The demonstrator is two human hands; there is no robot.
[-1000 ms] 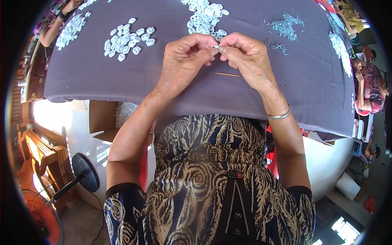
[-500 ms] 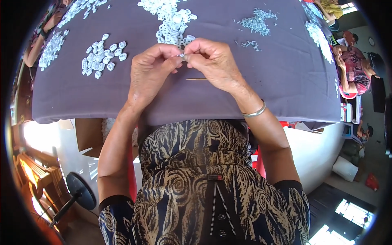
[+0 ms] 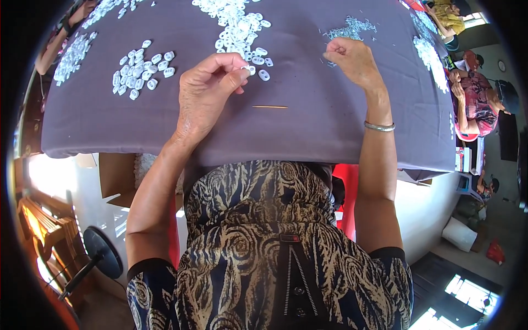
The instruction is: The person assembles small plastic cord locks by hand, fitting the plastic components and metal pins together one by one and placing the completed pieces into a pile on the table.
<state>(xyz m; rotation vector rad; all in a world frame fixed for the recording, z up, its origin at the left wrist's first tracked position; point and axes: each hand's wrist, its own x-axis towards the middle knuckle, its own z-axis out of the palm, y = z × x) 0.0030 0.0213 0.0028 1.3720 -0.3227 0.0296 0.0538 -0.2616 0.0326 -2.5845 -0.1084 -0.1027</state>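
Note:
My left hand (image 3: 209, 88) pinches a small white plastic piece (image 3: 252, 70) with holes between thumb and fingers, just above the table. Beyond it lies a loose heap of similar white two-holed pieces (image 3: 239, 30). To the right, my right hand (image 3: 355, 65) is at the near edge of a scatter of small metal pins (image 3: 353, 26). Its fingers are curled with thumb and forefinger together; whether a pin is between them is too small to tell. A thin wooden stick (image 3: 269, 106) lies between my forearms.
A smaller group of assembled-looking white pieces (image 3: 135, 74) sits on the left of the grey tablecloth (image 3: 308, 132). More white piles (image 3: 74, 58) lie at the far left and right edges. Other people (image 3: 478, 102) sit around. A black fan (image 3: 103, 252) stands at lower left.
My right hand has left my left hand and moved right and away from me to the pins. The left hand stays nearly in place, still pinching the white piece.

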